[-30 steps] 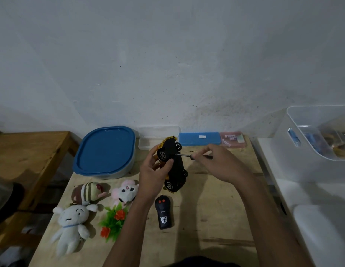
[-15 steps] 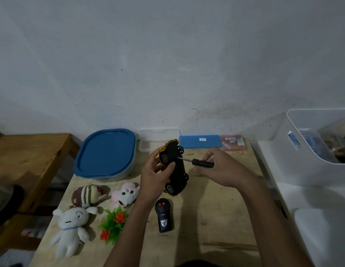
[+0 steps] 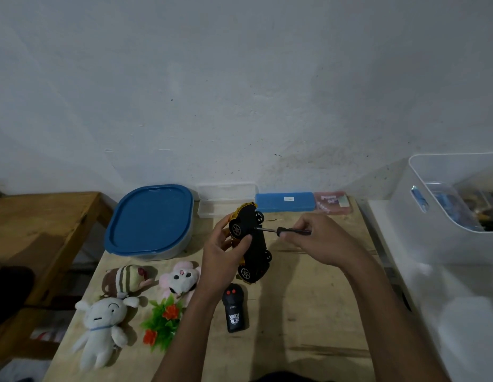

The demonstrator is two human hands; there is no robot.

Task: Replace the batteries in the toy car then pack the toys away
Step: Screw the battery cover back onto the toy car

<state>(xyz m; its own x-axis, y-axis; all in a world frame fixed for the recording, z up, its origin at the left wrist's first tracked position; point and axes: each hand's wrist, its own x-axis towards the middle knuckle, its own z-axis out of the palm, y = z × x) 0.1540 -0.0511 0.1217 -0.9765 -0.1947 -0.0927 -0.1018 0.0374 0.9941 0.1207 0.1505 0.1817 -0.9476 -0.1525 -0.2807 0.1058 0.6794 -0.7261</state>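
Observation:
My left hand (image 3: 222,253) grips a yellow toy car (image 3: 252,244) above the wooden table (image 3: 308,312), with the car's black underside and wheels turned toward me. My right hand (image 3: 318,238) holds a small black-handled screwdriver (image 3: 284,230) level, its metal tip touching the underside near the upper wheels. A black remote control (image 3: 234,307) lies on the table just below the car. Four soft toys lie at the left: a striped brown one (image 3: 127,278), a pink one (image 3: 180,277), a white one (image 3: 102,326) and a green plant with red flowers (image 3: 164,321).
A grey tub with a blue lid (image 3: 151,219) stands at the back left. Along the wall lie a clear case (image 3: 226,202), a blue case (image 3: 285,202) and a pink packet (image 3: 333,202). A white bin (image 3: 443,216) sits on the white surface at the right. A wooden bench (image 3: 41,230) stands left.
My right hand has slid back along the screwdriver, so more of its handle shows. The car stays in my left hand, and the view has tilted slightly.

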